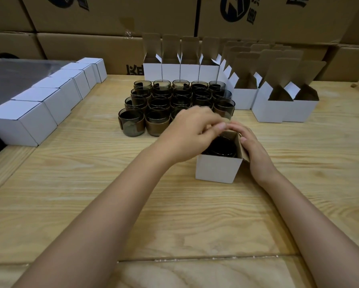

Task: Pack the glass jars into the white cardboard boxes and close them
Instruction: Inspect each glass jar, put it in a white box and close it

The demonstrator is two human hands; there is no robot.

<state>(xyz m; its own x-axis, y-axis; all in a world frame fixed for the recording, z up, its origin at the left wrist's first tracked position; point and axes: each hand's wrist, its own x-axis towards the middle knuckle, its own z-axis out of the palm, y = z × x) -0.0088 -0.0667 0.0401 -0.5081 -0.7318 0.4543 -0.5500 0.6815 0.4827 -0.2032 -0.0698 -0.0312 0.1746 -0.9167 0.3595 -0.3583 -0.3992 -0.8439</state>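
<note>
A white box [219, 168] stands upright near the middle of the surface [132, 194], its top open. A dark glass jar [222, 146] sits inside, its rim below the box's opening.

The left hand [186, 135] reaches over the box's left wall, fingers curled down at the far rim. It is blurred there, so it appears to pinch the far flap, though the flap itself cannot be made out. The right hand [252, 147] cups the box's right side. Its fingers curve round the far right corner and its thumb presses on the brown side flap, which is bent outward. The fingertips of both hands meet at the far rim.

Just behind the box, toward the far edge, the other jars [157, 104] stand in close rows, each wrapped in a brown band. Open boxes [180, 67] with raised lids line the far edge, and more of them are clustered toward the far right corner. Closed boxes [56, 94] form a row along the left edge, running from near to far. Brown cartons [91, 17] are stacked beyond the far edge.
</note>
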